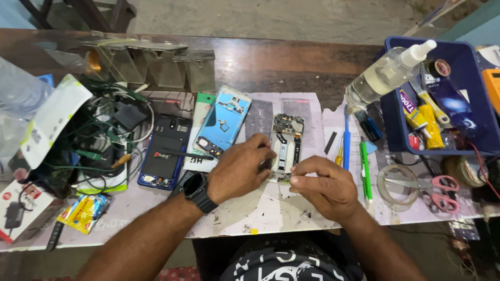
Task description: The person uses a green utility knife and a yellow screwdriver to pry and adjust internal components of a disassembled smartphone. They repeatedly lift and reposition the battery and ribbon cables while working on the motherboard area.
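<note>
While a tangle of green and black cables crowds the left end of the wooden workbench, a dark blue phone back shell lies beside it with a thin black tool across it, and just to its right a light blue phone housing rests tilted on the paper mat. At the middle of the mat sits the opened phone, its circuit board and white frame exposed, upright to the view. Left hand, with a black smartwatch on its wrist, presses curled fingers against the phone's left edge, fingertips close together and touching the frame. Right hand hovers at the phone's lower right corner, thumb and forefinger pinched nearly shut; whether they grip a small part I cannot tell. Further right lie a blue pry tool, a green-handled tool, a roll of clear tape, pink-handled scissors, and a blue tray holding a spray bottle and glue tubes.

As a judgement, too hard a pinch near the lower edge could tear a flex cable or crack the board, and any tiny screw released could vanish into the scraps littering the mat
</note>
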